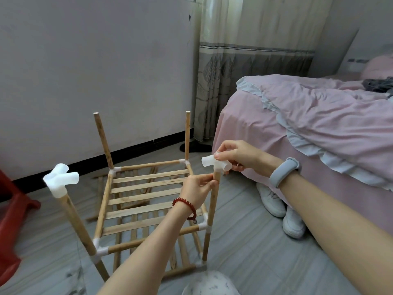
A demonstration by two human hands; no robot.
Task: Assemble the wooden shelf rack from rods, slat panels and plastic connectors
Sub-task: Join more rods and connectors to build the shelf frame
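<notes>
Two hands working over grey floor tiles, pink bed at right, pale wall beyond. Left hand pinching the near-right round wooden rod; right hand gripping a smooth white plastic connector sitting on top. Slatted rack standing centre.

Bare forearms, red bead bracelet with small charm on left wrist, grey-blue fitness band on right wrist

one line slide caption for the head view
Right hand seats connector on rod held by left hand.
</notes>
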